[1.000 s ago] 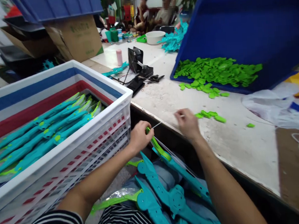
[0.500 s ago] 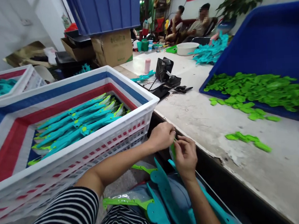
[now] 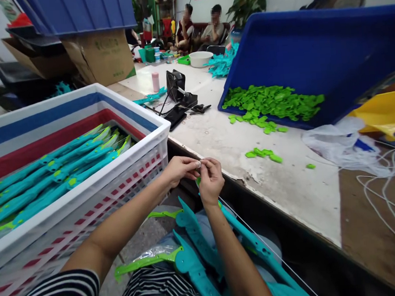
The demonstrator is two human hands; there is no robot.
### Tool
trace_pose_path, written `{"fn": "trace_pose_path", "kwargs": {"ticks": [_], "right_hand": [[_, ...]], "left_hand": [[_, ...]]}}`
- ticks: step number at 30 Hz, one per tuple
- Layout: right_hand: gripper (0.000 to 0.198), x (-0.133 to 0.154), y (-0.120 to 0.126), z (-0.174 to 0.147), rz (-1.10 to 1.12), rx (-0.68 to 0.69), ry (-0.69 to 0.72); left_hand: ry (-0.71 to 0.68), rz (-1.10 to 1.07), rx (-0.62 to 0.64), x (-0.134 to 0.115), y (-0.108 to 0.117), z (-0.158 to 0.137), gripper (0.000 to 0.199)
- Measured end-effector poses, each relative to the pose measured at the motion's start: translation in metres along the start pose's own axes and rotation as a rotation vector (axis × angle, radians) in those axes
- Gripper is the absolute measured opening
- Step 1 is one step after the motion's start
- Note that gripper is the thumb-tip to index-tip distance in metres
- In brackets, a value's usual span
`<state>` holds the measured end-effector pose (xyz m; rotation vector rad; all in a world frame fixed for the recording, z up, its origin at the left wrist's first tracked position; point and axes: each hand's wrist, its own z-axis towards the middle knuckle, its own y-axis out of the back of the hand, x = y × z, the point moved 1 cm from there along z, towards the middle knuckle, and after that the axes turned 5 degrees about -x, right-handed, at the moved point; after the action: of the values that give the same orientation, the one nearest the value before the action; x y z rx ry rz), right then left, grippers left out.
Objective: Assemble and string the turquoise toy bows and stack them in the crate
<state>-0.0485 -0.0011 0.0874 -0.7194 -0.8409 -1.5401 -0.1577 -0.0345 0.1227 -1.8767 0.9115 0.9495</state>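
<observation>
Though between left hand [image 3: 179,170] and right hand [image 3: 211,180], small whitish bit [image 3: 197,164] indistinct.

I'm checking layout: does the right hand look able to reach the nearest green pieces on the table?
Likely yes: nothing visible blocks the right hand from the nearest green pieces, though it is occupied beside the left hand.
</observation>
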Motion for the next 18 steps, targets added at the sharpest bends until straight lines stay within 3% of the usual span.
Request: {"fn": "trace_pose_path", "kwargs": {"ticks": [4,7,11,18], "right_hand": [[0.022,-0.003,-0.002,-0.005,0.036,0.079,-0.021],[0.025,-0.005,-0.001,-0.005,0.059,0.049,-0.020],[0.012,-0.003,0.005,0.005,-0.009,0.084,0.172],[0.011,0.006,0.021,0.022,-0.201,0.245,0.401]], "left_hand": [[0.019,0.007,-0.043,-0.002,-0.002,0.001,0.010],[0.022,0.026,-0.088,-0.003,-0.007,0.002,0.018],[0.038,0.007,-0.127,-0.006,-0.012,0.002,0.023],[0.010,0.049,0.056,-0.010,-0.004,0.002,0.009]]}}
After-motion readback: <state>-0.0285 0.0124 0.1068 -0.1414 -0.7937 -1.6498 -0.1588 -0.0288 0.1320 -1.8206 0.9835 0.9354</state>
